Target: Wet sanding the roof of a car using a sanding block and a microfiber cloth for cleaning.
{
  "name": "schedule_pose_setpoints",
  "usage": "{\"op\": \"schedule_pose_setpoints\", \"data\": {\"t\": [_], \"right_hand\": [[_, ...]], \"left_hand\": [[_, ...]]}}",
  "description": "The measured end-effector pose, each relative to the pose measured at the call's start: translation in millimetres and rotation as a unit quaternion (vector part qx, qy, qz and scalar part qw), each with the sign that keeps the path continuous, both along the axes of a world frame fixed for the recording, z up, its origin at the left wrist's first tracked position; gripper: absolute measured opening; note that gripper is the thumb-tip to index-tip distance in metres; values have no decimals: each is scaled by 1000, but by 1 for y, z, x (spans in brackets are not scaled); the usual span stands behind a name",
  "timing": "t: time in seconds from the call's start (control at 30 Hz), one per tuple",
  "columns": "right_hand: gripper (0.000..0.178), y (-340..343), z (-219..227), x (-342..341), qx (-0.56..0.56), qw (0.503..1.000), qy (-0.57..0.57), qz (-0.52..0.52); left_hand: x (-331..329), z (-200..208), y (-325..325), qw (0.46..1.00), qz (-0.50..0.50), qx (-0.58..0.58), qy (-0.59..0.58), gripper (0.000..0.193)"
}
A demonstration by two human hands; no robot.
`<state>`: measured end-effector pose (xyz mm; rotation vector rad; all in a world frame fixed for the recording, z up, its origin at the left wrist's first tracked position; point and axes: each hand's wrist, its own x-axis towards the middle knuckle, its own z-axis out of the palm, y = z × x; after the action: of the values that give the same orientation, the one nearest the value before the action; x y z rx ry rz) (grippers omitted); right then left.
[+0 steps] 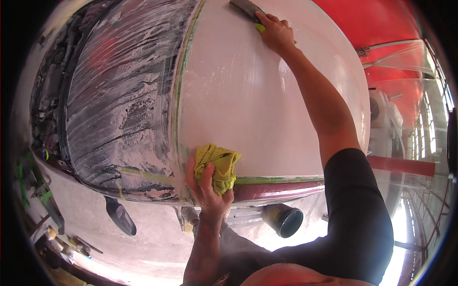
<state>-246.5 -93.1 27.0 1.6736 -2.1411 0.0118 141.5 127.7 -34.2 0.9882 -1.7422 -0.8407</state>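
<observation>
A pale pinkish-white car roof (pixel 238 109) spreads out ahead of me, wet and shiny in places. At its far side my right hand (pixel 279 34) is closed on a long dark sanding block (pixel 246 9) that lies against the roof. A bit of yellow-green (pixel 260 28) shows beside its fingers. Near the roof's front left corner my left hand (pixel 210 190) grips a crumpled yellow-green cloth (pixel 217 164), its fingers wrapped round it. The cloth rests at the roof's near edge, by the green masking tape (pixel 276 180).
Whitish streaks cover the windshield (pixel 119 95) on the left. A dark side mirror (pixel 120 217) juts out below it. Under the roof edge a dark bucket (pixel 282 220) stands by the slatted bench (pixel 243 217) at my feet. At right is a red tube (pixel 403 165).
</observation>
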Motion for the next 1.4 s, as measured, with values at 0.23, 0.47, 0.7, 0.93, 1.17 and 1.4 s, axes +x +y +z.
{"op": "schedule_pose_setpoints", "data": {"t": [0.23, 0.47, 0.7, 0.93, 1.17, 1.4], "right_hand": [[59, 245, 7, 162, 130, 974, -110, 152], [44, 65, 28, -57, -21, 999, -10, -22], [60, 214, -3, 115, 24, 990, -136, 15], [54, 225, 9, 46, 7, 995, -98, 25], [55, 210, -7, 44, -70, 985, -129, -88], [61, 299, -2, 115, -2, 992, -122, -11]], "left_hand": [[3, -7, 0, 1000, 27, -9, -8, 64], [-3, 4, 0, 1000, 0, -8, -16, 59], [10, -11, 4, 999, 15, 1, -50, 64], [-1, -11, 1, 999, 11, -15, -35, 65], [0, -6, -2, 997, 34, -14, -66, 65], [1, -9, -3, 998, 15, -16, -63, 65]]}}
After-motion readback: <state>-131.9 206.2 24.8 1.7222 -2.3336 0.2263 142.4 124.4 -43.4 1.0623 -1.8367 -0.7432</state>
